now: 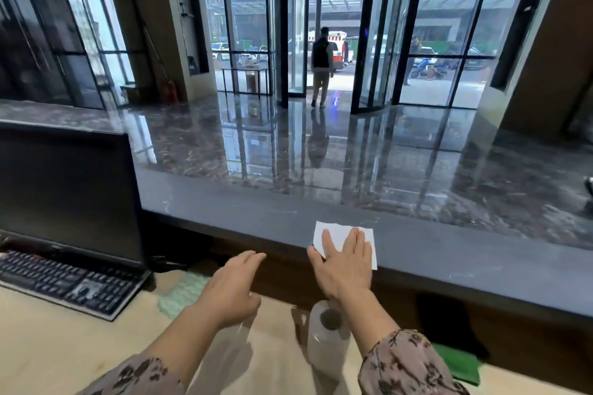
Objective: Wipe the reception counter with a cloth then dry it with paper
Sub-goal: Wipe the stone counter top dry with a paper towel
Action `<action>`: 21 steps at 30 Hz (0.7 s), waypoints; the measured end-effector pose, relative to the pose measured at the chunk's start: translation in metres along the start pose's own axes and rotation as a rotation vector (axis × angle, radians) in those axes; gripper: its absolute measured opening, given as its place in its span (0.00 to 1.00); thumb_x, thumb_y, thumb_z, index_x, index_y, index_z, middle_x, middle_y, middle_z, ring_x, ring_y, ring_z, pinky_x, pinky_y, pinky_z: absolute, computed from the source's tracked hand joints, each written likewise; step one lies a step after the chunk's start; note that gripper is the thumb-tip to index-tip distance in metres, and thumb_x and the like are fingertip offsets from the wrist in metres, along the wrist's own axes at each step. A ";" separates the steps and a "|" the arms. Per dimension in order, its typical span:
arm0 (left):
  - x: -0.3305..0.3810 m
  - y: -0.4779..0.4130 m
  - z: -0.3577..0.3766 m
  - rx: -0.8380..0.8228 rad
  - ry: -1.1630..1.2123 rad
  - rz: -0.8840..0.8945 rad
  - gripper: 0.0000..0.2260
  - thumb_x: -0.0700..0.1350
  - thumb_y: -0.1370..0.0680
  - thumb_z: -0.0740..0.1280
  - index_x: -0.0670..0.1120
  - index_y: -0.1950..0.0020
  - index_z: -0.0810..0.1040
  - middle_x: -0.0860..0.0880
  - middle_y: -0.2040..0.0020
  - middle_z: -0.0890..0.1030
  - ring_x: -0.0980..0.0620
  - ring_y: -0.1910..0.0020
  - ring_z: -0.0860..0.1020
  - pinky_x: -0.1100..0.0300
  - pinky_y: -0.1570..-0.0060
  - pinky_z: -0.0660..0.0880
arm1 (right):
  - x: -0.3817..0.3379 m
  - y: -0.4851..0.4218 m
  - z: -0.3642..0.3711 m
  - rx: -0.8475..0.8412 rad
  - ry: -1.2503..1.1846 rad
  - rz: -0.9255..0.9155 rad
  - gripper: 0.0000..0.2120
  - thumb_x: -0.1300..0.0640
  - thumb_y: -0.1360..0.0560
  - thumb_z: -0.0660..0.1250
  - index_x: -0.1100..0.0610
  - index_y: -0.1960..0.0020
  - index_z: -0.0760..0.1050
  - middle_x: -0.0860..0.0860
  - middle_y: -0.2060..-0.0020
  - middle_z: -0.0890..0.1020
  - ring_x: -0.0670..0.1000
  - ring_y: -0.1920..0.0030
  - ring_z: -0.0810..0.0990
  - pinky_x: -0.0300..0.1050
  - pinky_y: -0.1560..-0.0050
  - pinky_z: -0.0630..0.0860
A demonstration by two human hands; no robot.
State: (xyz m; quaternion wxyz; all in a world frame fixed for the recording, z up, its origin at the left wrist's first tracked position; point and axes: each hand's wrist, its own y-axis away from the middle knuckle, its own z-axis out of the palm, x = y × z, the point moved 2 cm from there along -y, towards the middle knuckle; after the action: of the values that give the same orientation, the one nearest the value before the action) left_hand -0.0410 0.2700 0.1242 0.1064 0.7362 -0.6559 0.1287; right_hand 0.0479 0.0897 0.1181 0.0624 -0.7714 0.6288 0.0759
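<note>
A white paper sheet lies flat on the dark grey reception counter near its front edge. My right hand presses on the paper with straight, spread fingers. My left hand hovers open over the lower desk, to the left of the counter's edge, holding nothing. A roll of white paper stands on the lower desk under my right wrist. A pale green cloth lies on the desk beyond my left hand, partly hidden by it.
A black monitor and keyboard stand on the light wooden desk at the left. A green object lies at the right on the desk. Beyond the counter a person walks toward glass doors across a shiny floor.
</note>
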 end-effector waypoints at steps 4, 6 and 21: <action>-0.002 -0.013 -0.003 0.020 -0.010 0.022 0.35 0.44 0.26 0.66 0.53 0.22 0.55 0.53 0.23 0.58 0.52 0.24 0.58 0.56 0.28 0.63 | 0.000 -0.004 -0.003 -0.019 0.009 0.007 0.33 0.34 0.22 0.38 0.47 0.21 0.42 0.61 0.23 0.42 0.61 0.24 0.38 0.56 0.26 0.37; -0.002 -0.017 -0.004 0.023 -0.024 0.048 0.35 0.45 0.26 0.66 0.53 0.22 0.54 0.53 0.23 0.58 0.53 0.24 0.57 0.57 0.28 0.61 | -0.002 -0.006 0.000 -0.003 0.007 0.002 0.34 0.35 0.21 0.38 0.51 0.21 0.43 0.60 0.23 0.43 0.60 0.23 0.39 0.55 0.25 0.38; -0.055 -0.036 -0.022 0.096 -0.110 -0.092 0.39 0.44 0.26 0.64 0.46 0.21 0.46 0.49 0.20 0.49 0.52 0.22 0.47 0.56 0.24 0.51 | -0.093 -0.059 0.017 -0.083 0.028 -0.141 0.32 0.43 0.18 0.39 0.61 0.23 0.37 0.57 0.23 0.40 0.56 0.23 0.38 0.51 0.25 0.38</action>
State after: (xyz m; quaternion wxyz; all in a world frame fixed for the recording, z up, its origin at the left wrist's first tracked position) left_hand -0.0124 0.3326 0.1270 0.0408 0.7758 -0.6191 0.1144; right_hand 0.0867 0.1946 0.1199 0.0266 -0.8165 0.5702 0.0866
